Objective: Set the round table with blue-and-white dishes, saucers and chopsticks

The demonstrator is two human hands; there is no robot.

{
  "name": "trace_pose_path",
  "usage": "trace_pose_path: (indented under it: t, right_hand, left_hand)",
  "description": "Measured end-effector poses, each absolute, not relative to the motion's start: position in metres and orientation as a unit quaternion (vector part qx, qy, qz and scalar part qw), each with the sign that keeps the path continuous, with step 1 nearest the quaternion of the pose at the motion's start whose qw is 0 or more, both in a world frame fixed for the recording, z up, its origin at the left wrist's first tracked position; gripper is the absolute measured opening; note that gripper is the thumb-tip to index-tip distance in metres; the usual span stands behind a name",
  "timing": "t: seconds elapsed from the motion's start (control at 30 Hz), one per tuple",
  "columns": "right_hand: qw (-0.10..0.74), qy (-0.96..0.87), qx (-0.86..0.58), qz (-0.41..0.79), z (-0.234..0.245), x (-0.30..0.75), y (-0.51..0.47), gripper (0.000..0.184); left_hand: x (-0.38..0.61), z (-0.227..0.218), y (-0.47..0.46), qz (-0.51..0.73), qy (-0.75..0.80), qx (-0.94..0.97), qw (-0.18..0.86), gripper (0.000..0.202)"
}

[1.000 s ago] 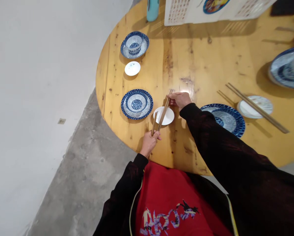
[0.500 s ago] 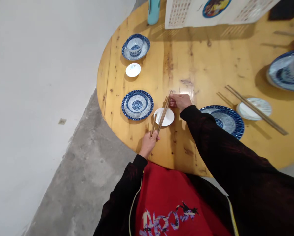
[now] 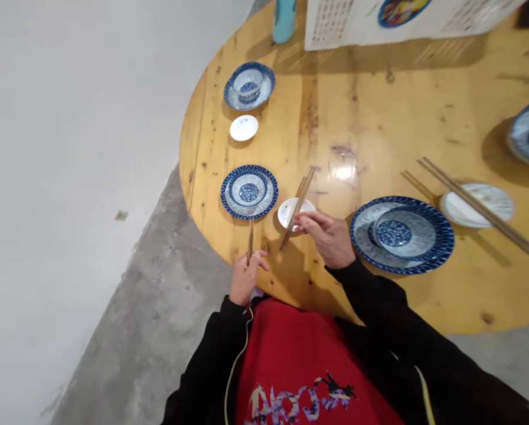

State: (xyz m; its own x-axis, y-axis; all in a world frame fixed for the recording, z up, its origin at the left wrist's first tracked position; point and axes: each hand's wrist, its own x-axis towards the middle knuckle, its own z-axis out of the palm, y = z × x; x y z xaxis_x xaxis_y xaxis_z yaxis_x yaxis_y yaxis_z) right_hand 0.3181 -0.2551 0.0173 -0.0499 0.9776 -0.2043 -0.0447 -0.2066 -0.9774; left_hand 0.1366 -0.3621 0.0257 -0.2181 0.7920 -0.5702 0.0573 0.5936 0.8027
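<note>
A pair of wooden chopsticks [image 3: 300, 199] lies slanted across a small white dish [image 3: 294, 211] near the round wooden table's [image 3: 379, 118] front edge. My right hand [image 3: 327, 237] hovers beside the dish with its fingers loosely bent, touching or just off the chopsticks' near part. My left hand [image 3: 245, 275] sits at the table's edge, closed round other chopsticks [image 3: 250, 237] that stick up toward a blue patterned plate [image 3: 249, 191].
To the right are a blue plate with a bowl [image 3: 401, 234] and a white dish with chopsticks across it [image 3: 477, 205]. At the back left stand a bowl on a plate [image 3: 249, 84], a small white dish [image 3: 244, 127] and a teal bottle [image 3: 284, 18]. Grey floor lies left.
My right hand has drawn back from the chopsticks' far end to beside the white dish. My left hand has let go of that pair and pulled toward the table edge with other chopsticks.
</note>
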Motion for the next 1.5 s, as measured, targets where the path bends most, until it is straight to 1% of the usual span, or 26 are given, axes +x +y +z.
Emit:
trace_pose_path:
  t: [0.07, 0.13, 0.27, 0.4, 0.5, 0.63, 0.7, 0.77, 0.83, 0.9, 0.97, 1.1, 1.2, 1.37, 1.5]
  right_hand:
    - [0.407, -0.46, -0.497, 0.613, 0.021, 0.311, -0.271, 0.025]
    - [0.382, -0.477, -0.479, 0.631, 0.023, 0.304, -0.28, 0.028]
    - [0.361, -0.505, -0.459, 0.636, 0.031, 0.29, -0.286, 0.032]
    - [0.342, -0.494, -0.464, 0.651, 0.04, 0.269, -0.295, 0.034]
    - [0.345, -0.491, -0.471, 0.647, 0.045, 0.244, -0.305, 0.033]
    - [0.376, -0.519, -0.466, 0.61, 0.049, 0.196, -0.318, 0.03]
    - [0.394, -0.528, -0.466, 0.59, 0.051, 0.168, -0.32, 0.028]
    - [0.417, -0.532, -0.477, 0.562, 0.053, 0.143, -0.32, 0.027]
    - [0.448, -0.529, -0.498, 0.521, 0.059, 0.123, -0.316, 0.026]
    - [0.486, -0.523, -0.53, 0.457, 0.068, 0.11, -0.309, 0.026]
    - [0.521, -0.518, -0.563, 0.378, 0.08, 0.103, -0.3, 0.026]
    - [0.561, -0.527, -0.595, 0.232, 0.101, 0.094, -0.279, 0.028]
    - [0.564, -0.559, -0.589, 0.151, 0.105, 0.084, -0.262, 0.029]
    - [0.533, -0.612, -0.581, 0.064, 0.091, 0.067, -0.233, 0.023]
    - [0.514, -0.621, -0.59, 0.042, 0.076, 0.055, -0.204, 0.022]
  left_hand:
    - [0.144, 0.034, -0.364, 0.337, 0.659, 0.294, 0.605, 0.054]
    - [0.15, 0.038, -0.364, 0.33, 0.629, 0.297, 0.638, 0.058]
    - [0.151, 0.041, -0.364, 0.302, 0.588, 0.308, 0.684, 0.062]
    - [0.132, 0.04, -0.365, 0.298, 0.527, 0.327, 0.726, 0.059]
    - [0.103, 0.04, -0.368, 0.295, 0.51, 0.342, 0.732, 0.058]
    - [0.048, 0.037, -0.376, 0.279, 0.501, 0.375, 0.728, 0.058]
    - [0.016, 0.034, -0.381, 0.298, 0.494, 0.393, 0.716, 0.059]
    - [-0.016, 0.031, -0.388, 0.339, 0.509, 0.422, 0.669, 0.056]
    - [-0.05, 0.028, -0.395, 0.375, 0.555, 0.453, 0.588, 0.049]
    - [-0.082, 0.024, -0.403, 0.394, 0.603, 0.462, 0.518, 0.043]
    - [-0.11, 0.02, -0.41, 0.411, 0.63, 0.44, 0.491, 0.043]
    - [-0.148, 0.011, -0.413, 0.44, 0.635, 0.38, 0.509, 0.044]
    - [-0.16, 0.005, -0.407, 0.443, 0.626, 0.355, 0.535, 0.044]
    - [-0.175, -0.005, -0.379, 0.426, 0.616, 0.357, 0.558, 0.045]
    - [-0.196, -0.008, -0.344, 0.393, 0.628, 0.365, 0.564, 0.045]
